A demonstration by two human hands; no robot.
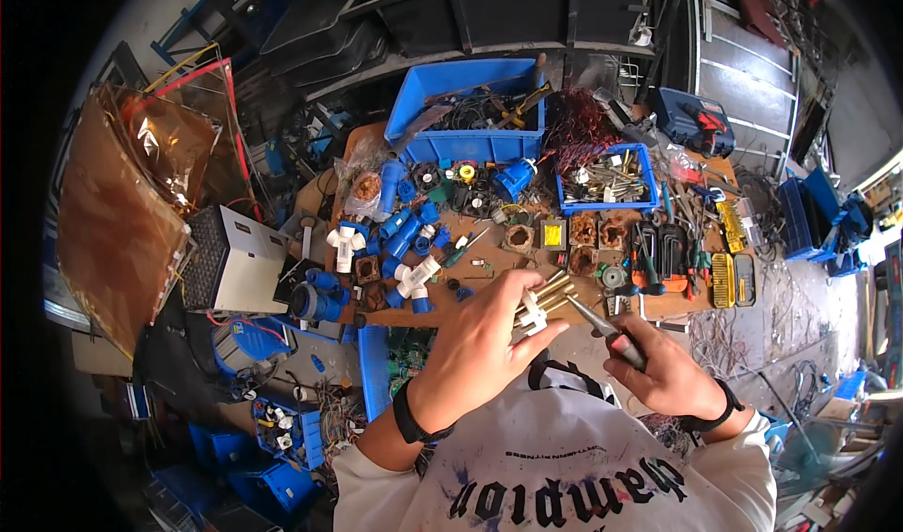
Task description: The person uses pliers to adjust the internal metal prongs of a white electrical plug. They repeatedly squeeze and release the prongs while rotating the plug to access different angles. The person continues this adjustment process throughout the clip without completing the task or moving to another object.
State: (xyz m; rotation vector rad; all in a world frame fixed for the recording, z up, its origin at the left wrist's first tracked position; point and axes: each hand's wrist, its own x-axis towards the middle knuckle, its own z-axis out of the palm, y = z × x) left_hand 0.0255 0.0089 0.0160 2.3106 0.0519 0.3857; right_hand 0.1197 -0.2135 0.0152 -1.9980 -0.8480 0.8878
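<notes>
My left hand (pixel 470 339), closed with thumb and fingers around it, grips a plug insert (pixel 533 317) of white plastic with several long brass pins sticking out. My right hand (pixel 666 370) is wrapped round the handles of a pair of needle-nose pliers (pixel 594 319). The pliers' grey jaws point up and left, with the tip right beside the brass pins; whether they touch or grip a pin I cannot tell. Both hands are in front of my body, at the bench's near edge.
The wooden bench (pixel 489 240) carries blue plug housings (pixel 403 235), a white plug (pixel 416 276) and rusty square parts (pixel 583 231). Behind stand a large blue crate (pixel 470 146) and a blue tray (pixel 611 205) of metal pins. Hand tools (pixel 673 250) lie right; a blue basket (pixel 373 372) sits below the edge.
</notes>
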